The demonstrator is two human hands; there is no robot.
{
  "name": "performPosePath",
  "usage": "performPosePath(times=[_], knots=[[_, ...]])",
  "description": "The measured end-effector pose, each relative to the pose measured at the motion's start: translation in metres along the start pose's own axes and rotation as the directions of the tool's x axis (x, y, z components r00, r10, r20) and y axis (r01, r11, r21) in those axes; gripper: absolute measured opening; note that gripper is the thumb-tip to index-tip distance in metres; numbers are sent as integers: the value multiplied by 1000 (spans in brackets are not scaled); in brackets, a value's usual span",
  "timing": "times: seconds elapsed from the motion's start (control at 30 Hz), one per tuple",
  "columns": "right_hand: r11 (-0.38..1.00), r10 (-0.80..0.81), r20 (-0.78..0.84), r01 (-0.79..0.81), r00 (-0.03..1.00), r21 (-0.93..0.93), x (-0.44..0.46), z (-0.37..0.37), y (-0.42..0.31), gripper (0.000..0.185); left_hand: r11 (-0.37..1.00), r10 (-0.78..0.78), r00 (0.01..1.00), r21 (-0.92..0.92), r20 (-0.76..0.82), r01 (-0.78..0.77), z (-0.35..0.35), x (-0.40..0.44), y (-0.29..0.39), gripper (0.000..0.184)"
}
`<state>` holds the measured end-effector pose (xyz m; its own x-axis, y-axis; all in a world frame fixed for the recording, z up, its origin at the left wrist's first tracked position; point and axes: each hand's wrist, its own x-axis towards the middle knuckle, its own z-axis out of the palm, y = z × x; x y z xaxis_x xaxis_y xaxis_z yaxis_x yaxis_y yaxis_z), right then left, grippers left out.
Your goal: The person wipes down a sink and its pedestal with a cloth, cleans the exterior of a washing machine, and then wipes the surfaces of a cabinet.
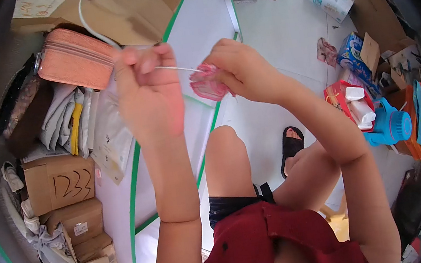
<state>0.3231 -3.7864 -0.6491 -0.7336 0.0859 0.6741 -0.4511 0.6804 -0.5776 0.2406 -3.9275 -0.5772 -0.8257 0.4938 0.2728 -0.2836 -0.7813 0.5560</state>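
Note:
My right hand (242, 69) is closed on a crumpled pink, see-through piece (207, 82), thin like film or fine fabric; its exact kind I cannot make out. A thin white cord (179, 68) stretches from this pink piece to my left hand (151, 94). The left palm faces me, its fingers curled over the cord's other end and slightly smeared by motion. Behind the left hand, a thicker white cable (85, 20) comes down from the top; whether it touches the hand is hidden. Both hands are raised over a white, green-edged shelf unit (202, 22).
On the left are a pink case (75, 58), packets and a cardboard box (59, 184) marked 1233. To the right stand a blue jug (388, 123), a red bag (338, 100) and a white carton (328, 0). Another pink scrap (326, 51) lies on the tiled floor.

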Motion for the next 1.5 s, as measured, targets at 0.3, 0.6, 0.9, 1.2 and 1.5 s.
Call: performPosePath(times=[0.3,0.6,0.9,1.2,1.5], knots=[[940,157,54,-132,986,-313,-95,-23,67,21,970,79,997,-230,9,-75,3,11,65,18],[910,237,-2,-223,972,-349,-71,-66,27,22,944,138,987,289,84,-157,-7,9,59,31],[745,-471,-58,362,880,-561,105,-139,-130,28,713,13,995,697,95,-76,23,-17,59,64],[-337,-162,587,515,793,-788,277,-205,-60,21,999,25,996,-41,84,-21,27,8,91,28],[494,338,198,5,920,-870,194,-226,16,48,971,41,997,238,-60,-26,10,2,70,46]])
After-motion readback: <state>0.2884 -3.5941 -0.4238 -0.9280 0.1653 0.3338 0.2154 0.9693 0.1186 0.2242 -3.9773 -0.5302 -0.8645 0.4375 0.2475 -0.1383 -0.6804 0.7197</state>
